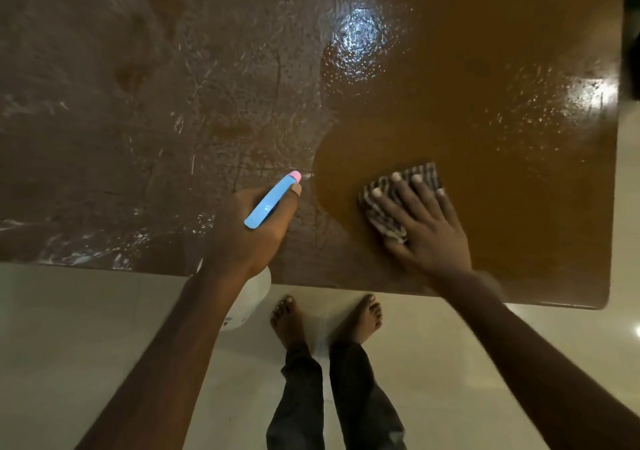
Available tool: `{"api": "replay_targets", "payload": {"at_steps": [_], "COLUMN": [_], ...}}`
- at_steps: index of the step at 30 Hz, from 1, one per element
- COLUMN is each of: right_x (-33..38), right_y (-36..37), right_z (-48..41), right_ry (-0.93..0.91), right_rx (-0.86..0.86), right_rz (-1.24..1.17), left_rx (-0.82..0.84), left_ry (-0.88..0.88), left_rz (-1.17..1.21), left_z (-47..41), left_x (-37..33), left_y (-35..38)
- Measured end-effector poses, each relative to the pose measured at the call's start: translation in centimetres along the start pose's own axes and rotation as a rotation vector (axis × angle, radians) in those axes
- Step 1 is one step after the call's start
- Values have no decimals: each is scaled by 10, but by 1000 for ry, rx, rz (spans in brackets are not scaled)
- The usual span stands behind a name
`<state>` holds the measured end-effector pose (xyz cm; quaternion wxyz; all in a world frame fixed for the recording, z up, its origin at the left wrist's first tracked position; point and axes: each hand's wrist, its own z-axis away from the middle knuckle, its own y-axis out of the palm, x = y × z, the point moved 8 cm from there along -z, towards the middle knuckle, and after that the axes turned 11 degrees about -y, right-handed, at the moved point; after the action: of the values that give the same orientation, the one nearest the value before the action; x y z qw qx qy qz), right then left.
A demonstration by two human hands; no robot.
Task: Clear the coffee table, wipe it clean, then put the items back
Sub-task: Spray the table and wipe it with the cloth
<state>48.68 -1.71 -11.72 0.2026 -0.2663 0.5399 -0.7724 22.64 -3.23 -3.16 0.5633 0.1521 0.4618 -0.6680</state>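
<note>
Desk (pixel 485 69): brown top was wet, right part wiped clean, left part smeared.
Left hand (pixel 249 228): clamped on spray bottle (pixel 270 204), nozzle aimed over the desk.
Right hand (pixel 426 221): lay flat, fingers spread, pressing striped cloth (pixel 384 207) onto the desk.

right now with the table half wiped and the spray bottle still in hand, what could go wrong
1. The left part of the table still looks dull and streaked; it could get missed.
2. Droplets shine near the right edge and might run onto the tile floor by the bare feet.
3. The left hand may spray where the right hand and cloth just wiped.
</note>
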Motion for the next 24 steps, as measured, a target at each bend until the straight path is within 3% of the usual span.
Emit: {"api": "replay_targets", "payload": {"at_steps": [6,8,11,17,19,24], "right_x": [-54,-34,17,46,21,-59], "right_y": [-36,-39,-38,-12,-9,-10], "right_z": [-68,-103,-130,-75,-48,22], "right_ry": [534,506,251,-186,-164,171], "right_rx": [-178,-175,-167,-36,-21,-77], "right_rz": [-184,-185,-134,-6,4,-81], "left_rx": [-6,-12,-22,-53,-17,82], "left_ry": [-7,-10,4,-3,-16,-60], "left_rz": [-5,-8,-25,-11,-3,-66], "left_z": [0,2,6,8,11,24], "left_x": [1,1,1,3,2,-1], "left_y": [-4,-6,-7,-6,3,40]}}
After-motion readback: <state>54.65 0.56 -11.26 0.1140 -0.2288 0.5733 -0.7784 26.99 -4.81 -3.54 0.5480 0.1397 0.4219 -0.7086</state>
